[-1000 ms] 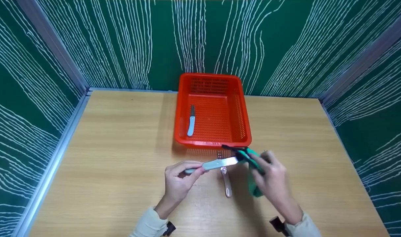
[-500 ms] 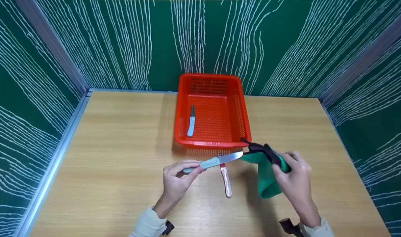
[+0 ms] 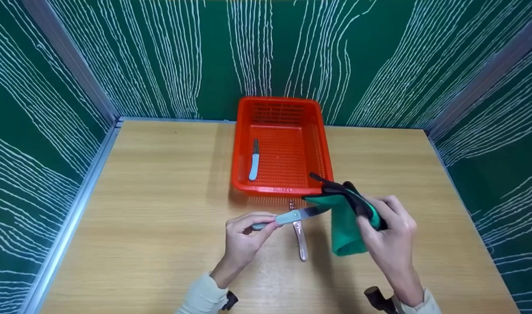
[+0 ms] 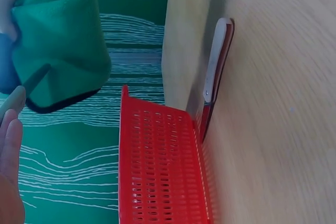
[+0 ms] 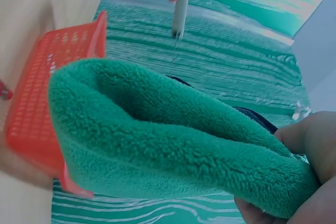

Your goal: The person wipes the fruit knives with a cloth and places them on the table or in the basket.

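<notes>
My left hand point(image 3: 244, 235) pinches the pale green handle of a table knife point(image 3: 288, 217) between thumb and fingers, its blade pointing right. From the right, my right hand point(image 3: 392, 235) grips a folded green cloth point(image 3: 348, 229) with black edging, which hangs down in a loop. The blade's tip overlaps the cloth's left edge in the head view. Fuzzy pile shows on the cloth point(image 5: 142, 150) in the right wrist view. Below the knife, a piece of cutlery with a pearly pink handle point(image 3: 300, 242) lies on the table, its far end near the basket.
A red plastic basket point(image 3: 283, 190) stands at the middle back of the wooden table point(image 3: 169, 187). Inside it, on the left, lies a fork point(image 3: 254, 163) with a light blue handle. Green panels with white lines point(image 3: 213, 56) enclose the table at the back and sides.
The cloth first covered the blade's end, then drew off to the right with my right hand. Now cloth and blade tip overlap again; the knife has shifted slightly right.
</notes>
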The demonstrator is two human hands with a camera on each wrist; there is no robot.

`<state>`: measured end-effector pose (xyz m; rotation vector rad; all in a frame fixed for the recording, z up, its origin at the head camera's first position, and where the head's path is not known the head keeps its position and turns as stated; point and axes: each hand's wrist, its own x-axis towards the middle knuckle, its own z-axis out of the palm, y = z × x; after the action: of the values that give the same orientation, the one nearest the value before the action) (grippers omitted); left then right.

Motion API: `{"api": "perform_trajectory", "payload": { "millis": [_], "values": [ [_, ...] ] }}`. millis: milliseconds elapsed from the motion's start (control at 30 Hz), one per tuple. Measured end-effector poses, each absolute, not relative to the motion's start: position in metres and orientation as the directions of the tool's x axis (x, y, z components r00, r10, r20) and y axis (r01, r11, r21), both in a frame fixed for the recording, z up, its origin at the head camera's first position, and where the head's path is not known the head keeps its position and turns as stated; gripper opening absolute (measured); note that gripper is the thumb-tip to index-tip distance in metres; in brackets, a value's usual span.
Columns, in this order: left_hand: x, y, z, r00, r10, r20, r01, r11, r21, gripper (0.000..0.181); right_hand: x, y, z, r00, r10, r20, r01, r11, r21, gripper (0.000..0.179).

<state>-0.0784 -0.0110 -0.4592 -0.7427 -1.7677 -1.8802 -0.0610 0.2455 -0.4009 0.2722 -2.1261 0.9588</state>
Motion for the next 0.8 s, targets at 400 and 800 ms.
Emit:
{"api": "perform_trajectory", "payload": {
  "millis": [400, 800],
  "values": [
    [-0.074, -0.006, -0.451, -0.806, 0.056, 0.590, 0.585, -0.086, 0.807, 0.017, -0.057, 0.209, -0.410, -0.660, -0.138, 0.738, -0.621, 0.654, -0.433, 0.046],
    [-0.071, -0.009, -0.456, -0.810, 0.044, 0.585, 0.576, -0.127, 0.808, 0.017, -0.052, 0.194, -0.431, -0.715, -0.309, 0.628, -0.590, 0.748, -0.305, 0.047]
  ]
}}
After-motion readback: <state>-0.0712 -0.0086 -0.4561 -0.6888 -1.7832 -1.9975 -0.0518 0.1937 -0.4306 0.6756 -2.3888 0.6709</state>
